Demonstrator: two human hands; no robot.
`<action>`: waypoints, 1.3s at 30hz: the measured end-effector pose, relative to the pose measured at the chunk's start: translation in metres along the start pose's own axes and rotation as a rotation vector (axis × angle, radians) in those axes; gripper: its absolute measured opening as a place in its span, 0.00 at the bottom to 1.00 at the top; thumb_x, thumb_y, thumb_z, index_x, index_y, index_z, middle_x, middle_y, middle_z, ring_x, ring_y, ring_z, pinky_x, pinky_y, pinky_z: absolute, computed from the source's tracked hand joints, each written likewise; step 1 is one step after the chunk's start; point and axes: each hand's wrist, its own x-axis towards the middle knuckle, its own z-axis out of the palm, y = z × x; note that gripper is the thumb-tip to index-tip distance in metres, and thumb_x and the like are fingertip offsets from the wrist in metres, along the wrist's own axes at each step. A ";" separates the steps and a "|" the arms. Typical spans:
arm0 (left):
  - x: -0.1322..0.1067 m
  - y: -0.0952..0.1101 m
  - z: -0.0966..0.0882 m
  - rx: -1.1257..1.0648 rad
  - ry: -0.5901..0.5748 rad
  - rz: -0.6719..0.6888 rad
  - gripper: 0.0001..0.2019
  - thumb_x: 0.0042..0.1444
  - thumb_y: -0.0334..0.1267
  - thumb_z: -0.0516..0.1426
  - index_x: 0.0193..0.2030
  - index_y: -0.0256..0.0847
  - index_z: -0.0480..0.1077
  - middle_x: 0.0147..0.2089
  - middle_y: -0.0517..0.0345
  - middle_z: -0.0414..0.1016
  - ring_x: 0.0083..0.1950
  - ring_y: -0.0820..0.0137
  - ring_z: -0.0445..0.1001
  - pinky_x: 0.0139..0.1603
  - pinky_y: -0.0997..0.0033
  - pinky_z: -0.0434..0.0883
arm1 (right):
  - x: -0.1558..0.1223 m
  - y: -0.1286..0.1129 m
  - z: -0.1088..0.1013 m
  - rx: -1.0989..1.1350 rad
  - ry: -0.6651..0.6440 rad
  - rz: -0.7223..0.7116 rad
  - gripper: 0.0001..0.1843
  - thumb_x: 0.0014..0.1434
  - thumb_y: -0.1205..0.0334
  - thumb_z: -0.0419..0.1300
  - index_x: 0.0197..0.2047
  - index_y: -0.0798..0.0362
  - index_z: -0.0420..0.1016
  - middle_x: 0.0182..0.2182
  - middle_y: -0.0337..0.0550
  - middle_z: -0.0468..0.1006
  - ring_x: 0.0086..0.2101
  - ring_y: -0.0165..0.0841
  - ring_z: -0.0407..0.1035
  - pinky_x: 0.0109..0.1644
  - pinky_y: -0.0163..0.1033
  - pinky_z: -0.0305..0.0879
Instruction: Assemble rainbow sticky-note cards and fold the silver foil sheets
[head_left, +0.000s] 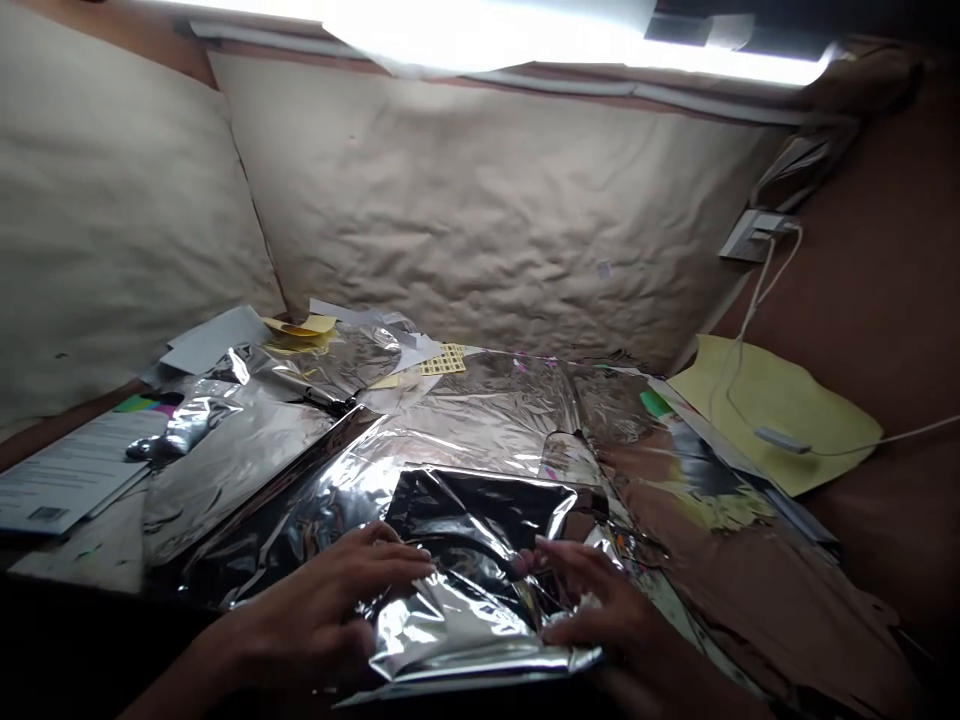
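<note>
A sheet of shiny silver film (pixel 450 620) lies in front of me at the near edge of the table, creased and full of glare. Its far part reflects as a dark panel (pixel 480 510). My left hand (pixel 337 595) rests at the film's left side, fingers stretched out over it and thumb apart; it holds nothing that I can see. Over the right side is my right hand (pixel 600 590), index finger reaching forward and thumb low. A small crumpled white wad (pixel 587 603) shows between its thumb and fingers; whether it is tissue or cloth I cannot tell.
More silver film (pixel 495 420) covers the table. Printed sheets (pixel 67 470) lie at the left edge, a yellow sticker sheet (pixel 444 360) at the back. Yellow paper (pixel 780 410) with a white cable across it lies right, below a wall socket (pixel 757 235). A lamp (pixel 495 35) hangs overhead.
</note>
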 end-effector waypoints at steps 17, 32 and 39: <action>0.052 -0.049 -0.008 -0.165 0.230 -0.385 0.25 0.54 0.62 0.55 0.26 0.38 0.67 0.22 0.65 0.61 0.25 0.73 0.60 0.25 0.74 0.55 | 0.057 0.040 -0.032 0.674 0.170 0.674 0.36 0.49 0.49 0.70 0.60 0.48 0.68 0.62 0.49 0.69 0.53 0.43 0.71 0.53 0.45 0.69; 0.089 -0.015 0.044 0.628 0.304 -0.210 0.37 0.61 0.65 0.45 0.72 0.50 0.51 0.75 0.49 0.48 0.75 0.47 0.43 0.69 0.38 0.48 | 0.062 0.058 -0.011 0.758 0.324 0.773 0.30 0.48 0.45 0.70 0.52 0.51 0.75 0.41 0.44 0.81 0.35 0.36 0.75 0.35 0.37 0.69; 0.081 -0.019 0.049 0.613 0.303 -0.233 0.38 0.60 0.66 0.44 0.73 0.54 0.47 0.76 0.51 0.40 0.75 0.48 0.38 0.70 0.35 0.43 | 0.057 0.062 0.002 0.381 0.454 0.688 0.31 0.52 0.52 0.66 0.57 0.53 0.70 0.37 0.45 0.80 0.31 0.38 0.75 0.32 0.41 0.71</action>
